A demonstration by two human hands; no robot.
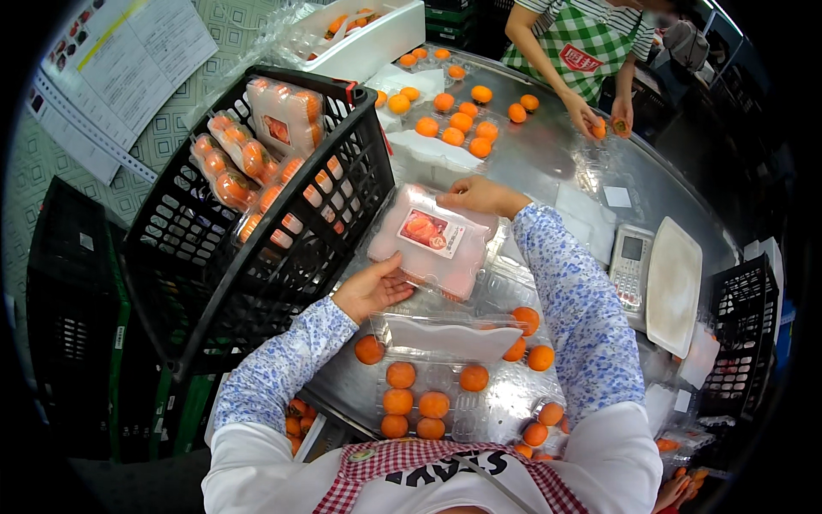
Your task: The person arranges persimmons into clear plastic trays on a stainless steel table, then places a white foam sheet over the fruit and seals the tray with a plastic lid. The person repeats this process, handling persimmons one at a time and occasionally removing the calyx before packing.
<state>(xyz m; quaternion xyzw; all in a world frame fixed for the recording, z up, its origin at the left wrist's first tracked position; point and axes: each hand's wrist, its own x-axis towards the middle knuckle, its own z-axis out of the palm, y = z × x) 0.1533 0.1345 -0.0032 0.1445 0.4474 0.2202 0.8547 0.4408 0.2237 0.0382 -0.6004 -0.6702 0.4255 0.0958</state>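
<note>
Left hand (pixel 374 288) and right hand (pixel 485 195) held the clear pack (pixel 435 248) between them; the black crate (pixel 216 313) stood leftward, nearer the left.

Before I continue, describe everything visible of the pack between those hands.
The clear pack looks like plastic, apparently closed over a whitish layer, orange showing along the near edge. A pictorial label faces up. It sits askew above the metal table, right of the black crate; the right hand grips its far edge, the left hand touches its near-left side.
</note>
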